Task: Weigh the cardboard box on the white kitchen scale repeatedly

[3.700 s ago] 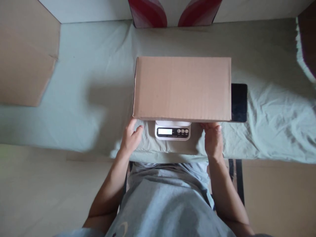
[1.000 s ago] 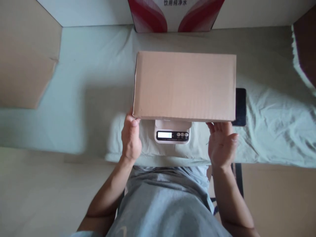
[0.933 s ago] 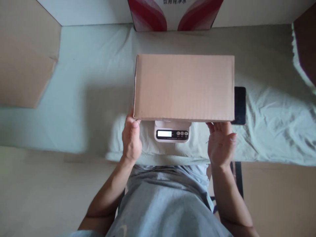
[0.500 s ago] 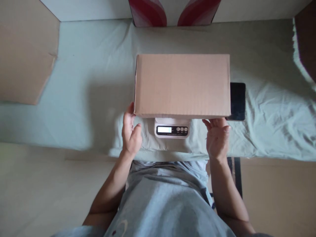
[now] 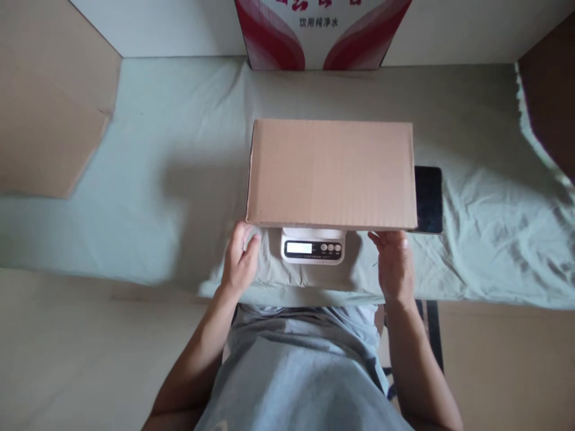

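Cardboard box (image 5: 331, 173) sits on the white scale (image 5: 313, 245), covering most of its platform; the display pokes out toward me. My left hand (image 5: 240, 260) and right hand (image 5: 394, 263) rest just below the box's near corners, fingers loosely spread, holding nothing. Dark tablet (image 5: 427, 199) lies beside the box.

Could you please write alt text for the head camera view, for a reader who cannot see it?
A closed cardboard box sits over a small white digital scale on a cloth-covered table. The left hand and right hand are at the box's near corners. A dark tablet lies beside the box.
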`<state>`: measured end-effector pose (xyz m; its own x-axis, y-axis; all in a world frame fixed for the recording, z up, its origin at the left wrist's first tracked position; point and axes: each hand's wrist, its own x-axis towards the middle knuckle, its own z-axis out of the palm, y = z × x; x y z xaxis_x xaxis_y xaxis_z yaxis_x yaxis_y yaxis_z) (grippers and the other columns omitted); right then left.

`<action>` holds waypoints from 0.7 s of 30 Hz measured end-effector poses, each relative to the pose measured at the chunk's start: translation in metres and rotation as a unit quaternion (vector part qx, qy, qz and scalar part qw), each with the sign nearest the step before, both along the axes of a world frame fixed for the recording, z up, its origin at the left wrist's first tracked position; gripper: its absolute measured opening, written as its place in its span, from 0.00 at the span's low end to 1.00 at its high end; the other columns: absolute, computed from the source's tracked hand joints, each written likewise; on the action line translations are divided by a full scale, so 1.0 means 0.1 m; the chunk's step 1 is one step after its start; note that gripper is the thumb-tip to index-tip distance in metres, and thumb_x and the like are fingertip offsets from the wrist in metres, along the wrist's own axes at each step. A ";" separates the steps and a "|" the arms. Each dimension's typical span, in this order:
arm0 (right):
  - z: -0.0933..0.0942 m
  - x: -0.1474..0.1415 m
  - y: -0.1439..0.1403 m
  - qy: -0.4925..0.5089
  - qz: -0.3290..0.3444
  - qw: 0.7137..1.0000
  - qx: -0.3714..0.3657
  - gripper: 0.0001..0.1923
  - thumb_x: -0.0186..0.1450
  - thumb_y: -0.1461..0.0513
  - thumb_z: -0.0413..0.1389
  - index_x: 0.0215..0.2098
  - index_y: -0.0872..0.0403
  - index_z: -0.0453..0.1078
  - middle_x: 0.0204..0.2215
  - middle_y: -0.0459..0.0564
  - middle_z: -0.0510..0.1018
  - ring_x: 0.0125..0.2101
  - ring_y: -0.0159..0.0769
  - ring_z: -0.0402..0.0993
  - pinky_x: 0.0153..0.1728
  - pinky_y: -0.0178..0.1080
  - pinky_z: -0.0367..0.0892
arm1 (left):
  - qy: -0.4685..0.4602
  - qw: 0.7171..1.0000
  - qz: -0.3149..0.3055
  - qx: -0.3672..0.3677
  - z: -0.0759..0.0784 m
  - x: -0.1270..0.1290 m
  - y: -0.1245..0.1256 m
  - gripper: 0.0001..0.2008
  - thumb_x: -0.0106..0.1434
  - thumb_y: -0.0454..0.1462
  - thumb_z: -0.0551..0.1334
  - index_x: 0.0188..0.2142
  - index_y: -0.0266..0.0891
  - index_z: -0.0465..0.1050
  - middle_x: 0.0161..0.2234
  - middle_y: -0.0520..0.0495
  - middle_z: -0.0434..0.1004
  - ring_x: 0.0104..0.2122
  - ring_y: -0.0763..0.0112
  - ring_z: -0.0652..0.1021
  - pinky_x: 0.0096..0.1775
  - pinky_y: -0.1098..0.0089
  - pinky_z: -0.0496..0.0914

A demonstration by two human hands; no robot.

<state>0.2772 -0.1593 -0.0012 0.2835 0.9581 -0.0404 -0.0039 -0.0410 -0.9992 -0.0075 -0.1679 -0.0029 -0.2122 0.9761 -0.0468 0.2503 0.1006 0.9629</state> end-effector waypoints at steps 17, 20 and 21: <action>0.63 -0.26 0.53 0.015 0.005 0.990 0.137 0.24 0.62 0.42 0.43 0.49 0.38 0.68 0.51 0.44 0.70 0.57 0.43 0.63 0.62 0.52 0.54 | -0.014 0.985 -0.005 0.173 0.59 0.32 0.62 0.18 0.68 0.53 0.48 0.51 0.52 0.63 0.54 0.50 0.67 0.57 0.63 0.68 0.59 0.60 0.65; 0.64 -0.25 0.76 0.009 0.015 0.990 0.140 0.24 0.63 0.42 0.41 0.50 0.37 0.67 0.53 0.43 0.69 0.59 0.42 0.62 0.62 0.51 0.55 | -0.018 0.983 -0.004 0.183 0.59 0.32 0.87 0.20 0.67 0.54 0.49 0.52 0.51 0.62 0.55 0.49 0.65 0.60 0.62 0.65 0.61 0.60 0.62; 0.61 -0.25 0.84 0.010 0.020 0.990 0.140 0.24 0.63 0.42 0.41 0.50 0.38 0.67 0.53 0.43 0.69 0.59 0.42 0.62 0.62 0.51 0.55 | -0.019 0.983 -0.007 0.183 0.56 0.31 0.95 0.21 0.66 0.55 0.49 0.52 0.50 0.62 0.56 0.49 0.65 0.61 0.62 0.64 0.61 0.60 0.61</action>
<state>0.2526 -0.0755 0.0593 0.2476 0.9426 0.2238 -0.0276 0.2378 -0.9709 0.0238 -0.0728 0.0529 -0.2038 0.9316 0.3009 0.2133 -0.2577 0.9424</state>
